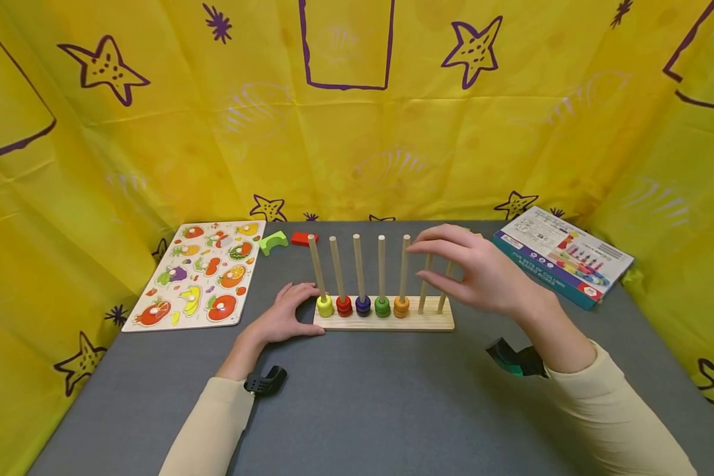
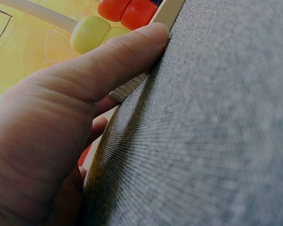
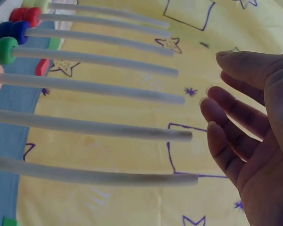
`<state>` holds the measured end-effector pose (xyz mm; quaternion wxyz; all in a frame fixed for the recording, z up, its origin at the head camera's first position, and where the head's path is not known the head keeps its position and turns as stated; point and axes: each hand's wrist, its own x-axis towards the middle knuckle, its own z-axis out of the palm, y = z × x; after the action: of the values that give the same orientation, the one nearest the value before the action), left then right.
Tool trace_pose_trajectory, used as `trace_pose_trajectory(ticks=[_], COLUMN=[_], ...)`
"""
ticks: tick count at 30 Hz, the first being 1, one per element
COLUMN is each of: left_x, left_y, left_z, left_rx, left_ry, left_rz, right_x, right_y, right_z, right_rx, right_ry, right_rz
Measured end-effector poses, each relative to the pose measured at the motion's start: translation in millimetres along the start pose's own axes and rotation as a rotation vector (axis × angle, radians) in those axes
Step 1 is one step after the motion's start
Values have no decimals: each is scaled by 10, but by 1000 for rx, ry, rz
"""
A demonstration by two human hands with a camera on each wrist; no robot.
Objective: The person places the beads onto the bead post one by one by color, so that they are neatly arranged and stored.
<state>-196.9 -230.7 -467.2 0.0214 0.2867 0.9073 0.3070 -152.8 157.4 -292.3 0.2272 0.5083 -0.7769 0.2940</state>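
A wooden bead stacker [image 1: 387, 322] stands in the middle of the table, with several upright pegs on its base. From left to right, yellow beads [image 1: 325, 306], red beads [image 1: 344, 306], blue beads [image 1: 363, 305], green beads [image 1: 383, 307] and orange beads [image 1: 401, 307] sit low on their pegs. The two rightmost pegs carry no beads. My left hand [image 1: 287, 313] holds the base's left end, thumb along the front edge and fingers behind. Above the right-hand pegs hovers my right hand [image 1: 473, 271], its fingers loosely bent and holding nothing; in the right wrist view this hand [image 3: 250, 122] faces the peg tips.
A fruit puzzle board [image 1: 199, 274] lies at the left. Near its top right are a green block [image 1: 273, 242] and a red block [image 1: 304, 238]. At the back right sits a printed toy box [image 1: 562, 254]. A yellow patterned curtain [image 1: 345, 152] closes off the back and sides.
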Motion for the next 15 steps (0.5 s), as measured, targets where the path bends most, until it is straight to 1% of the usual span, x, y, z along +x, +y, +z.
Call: trace_pose_trajectory(ticks=[6,12,15], left_x=[-1,-6,-5], left_y=[18,-2,-2], left_z=[-12,0,2], left_rx=[1,9,4], left_ry=[1,2,-3], left_rz=[-2,3,-6], right_x=[-184,-394,-499], right_y=[-39,19,62], right_z=[29,76,95], right_rx=[-6,36,50], right_ry=[3,-6,-10], right_rz=[43,60,61])
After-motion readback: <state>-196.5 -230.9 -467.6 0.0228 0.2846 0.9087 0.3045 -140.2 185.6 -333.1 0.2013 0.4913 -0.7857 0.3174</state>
